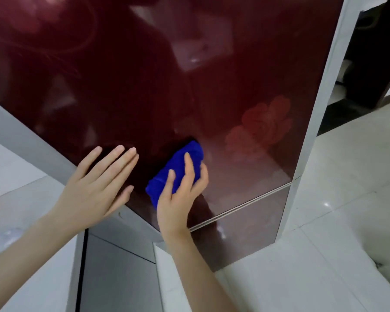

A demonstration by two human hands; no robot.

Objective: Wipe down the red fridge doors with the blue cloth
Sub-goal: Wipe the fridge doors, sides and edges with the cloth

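A glossy dark red fridge door (144, 75) fills most of the head view, with a faint flower pattern near its lower right. Below a thin silver seam sits a second red door (252, 224). My right hand (178, 199) presses a folded blue cloth (178, 163) flat against the lower part of the upper door. My left hand (99, 183) lies flat with fingers spread on the door's lower left edge, just left of the cloth.
Grey side trim (320, 109) frames the fridge on the right. A grey cabinet panel (117, 278) stands below left. White glossy floor tiles (347, 199) spread to the right, and a dark doorway (374, 52) opens at the upper right.
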